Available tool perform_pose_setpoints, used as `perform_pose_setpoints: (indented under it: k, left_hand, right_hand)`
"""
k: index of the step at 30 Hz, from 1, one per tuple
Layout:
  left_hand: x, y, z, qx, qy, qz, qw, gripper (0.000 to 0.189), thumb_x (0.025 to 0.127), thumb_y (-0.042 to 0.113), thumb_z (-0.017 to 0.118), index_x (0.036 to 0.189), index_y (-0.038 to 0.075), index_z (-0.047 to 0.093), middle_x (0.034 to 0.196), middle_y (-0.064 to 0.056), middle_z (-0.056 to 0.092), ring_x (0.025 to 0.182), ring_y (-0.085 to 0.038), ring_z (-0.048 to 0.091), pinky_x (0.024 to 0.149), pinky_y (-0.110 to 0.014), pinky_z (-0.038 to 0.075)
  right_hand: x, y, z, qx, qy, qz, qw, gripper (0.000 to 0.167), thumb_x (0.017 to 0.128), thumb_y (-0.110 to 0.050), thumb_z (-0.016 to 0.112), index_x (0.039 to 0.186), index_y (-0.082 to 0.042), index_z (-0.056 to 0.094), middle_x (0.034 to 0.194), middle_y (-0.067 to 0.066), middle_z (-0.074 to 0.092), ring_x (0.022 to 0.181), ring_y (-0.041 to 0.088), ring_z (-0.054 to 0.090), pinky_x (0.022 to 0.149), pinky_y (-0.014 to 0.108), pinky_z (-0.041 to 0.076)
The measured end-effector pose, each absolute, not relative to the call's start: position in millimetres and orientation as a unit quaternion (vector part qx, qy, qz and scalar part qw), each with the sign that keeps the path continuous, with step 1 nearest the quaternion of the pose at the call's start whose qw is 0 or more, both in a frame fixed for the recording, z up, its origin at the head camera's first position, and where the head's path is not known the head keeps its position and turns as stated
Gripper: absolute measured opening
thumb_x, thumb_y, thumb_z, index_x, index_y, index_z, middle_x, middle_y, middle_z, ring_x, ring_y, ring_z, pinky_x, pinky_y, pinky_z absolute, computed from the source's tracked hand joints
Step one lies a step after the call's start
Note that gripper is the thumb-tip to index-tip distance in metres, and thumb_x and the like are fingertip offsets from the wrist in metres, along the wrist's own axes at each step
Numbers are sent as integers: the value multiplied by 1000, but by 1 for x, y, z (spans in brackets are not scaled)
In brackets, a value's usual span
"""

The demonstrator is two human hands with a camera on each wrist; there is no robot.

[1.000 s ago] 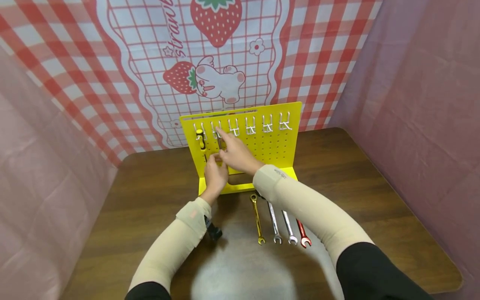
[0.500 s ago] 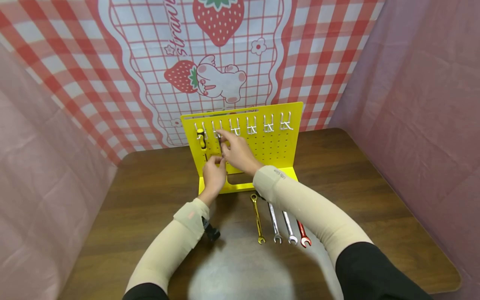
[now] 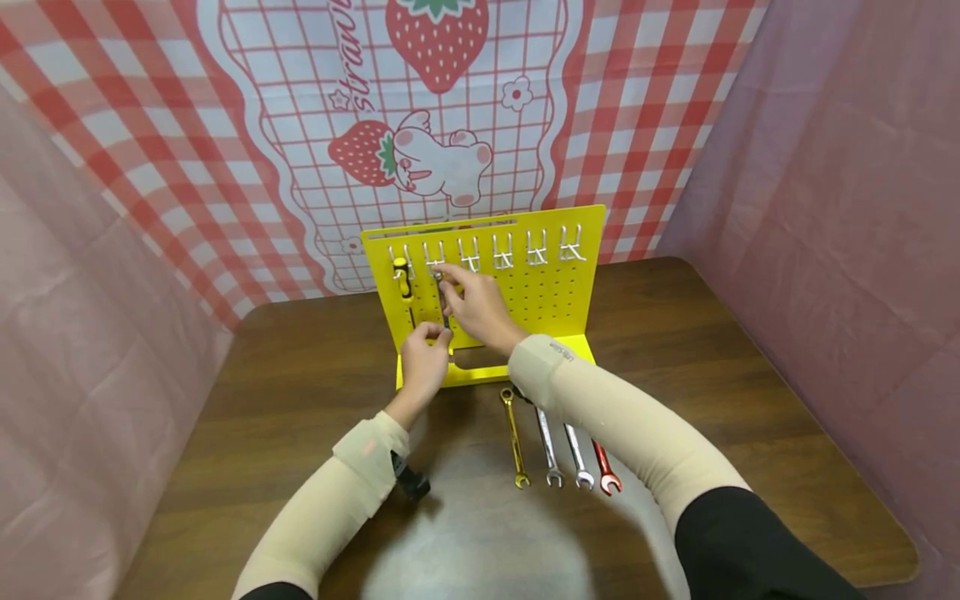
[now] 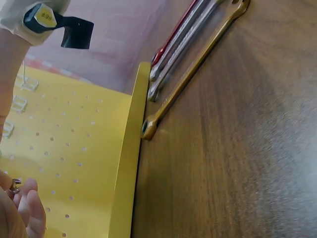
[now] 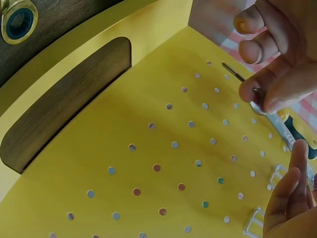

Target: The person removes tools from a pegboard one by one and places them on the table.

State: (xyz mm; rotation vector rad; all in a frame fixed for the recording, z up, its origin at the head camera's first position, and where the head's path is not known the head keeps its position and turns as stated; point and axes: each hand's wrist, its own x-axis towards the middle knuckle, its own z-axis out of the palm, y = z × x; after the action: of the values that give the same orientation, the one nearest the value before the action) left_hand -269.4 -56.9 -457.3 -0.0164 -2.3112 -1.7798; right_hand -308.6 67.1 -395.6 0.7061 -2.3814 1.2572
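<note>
A silver wrench [image 5: 280, 127] stands upright against the yellow pegboard [image 3: 540, 304], its upper end at the second hook [image 3: 434, 253] from the left. My left hand [image 3: 424, 360] pinches the wrench's lower end between thumb and finger; the right wrist view shows this pinch close up. Above it, my right hand [image 3: 482, 308] holds the wrench near its top, with the index fingertip by the hook. Whether the ring is over the hook is hidden by the fingers. A yellow and black screwdriver [image 3: 403, 280] hangs on the leftmost hook, just left of the wrench.
Several more hooks [image 3: 502, 252] line the board's top to the right. On the wooden table [image 3: 300, 392] before the board lie a gold wrench [image 3: 514, 437], two silver wrenches [image 3: 549, 446] and a red wrench [image 3: 606, 467], under the right forearm. Curtains surround the table.
My left hand has slid slightly down and left, baring more of the wrench. My right hand has shifted a little lower, its index finger drawing down from the hook.
</note>
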Motion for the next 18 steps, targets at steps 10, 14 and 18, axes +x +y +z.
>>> perform_pose_setpoints:
  k: [10,14,18]
  left_hand:
    - [-251,-60,-448,-7,-774,-626,98,12,94,7,64,94,-4,69,90,-14,68,66,-40,69,49,-23,46]
    - [-244,-59,-446,-17,-770,-632,90,12,93,6,64,93,-4,69,89,-14,68,63,-39,68,48,-23,45]
    - [-234,-56,-447,-27,-771,-631,75,12,93,5,65,93,-6,70,89,-15,68,59,-31,67,51,-28,51]
  right_hand:
    - [-297,63,-388,250,-804,509,180,23,103,-10,57,120,2,67,86,12,69,61,28,66,48,27,48]
    - [-291,64,-385,269,-797,509,182,22,103,-11,59,116,4,69,82,11,68,59,25,64,52,27,50]
    - [-286,67,-387,261,-800,514,164,20,102,-9,59,112,5,69,81,12,68,58,27,64,52,28,51]
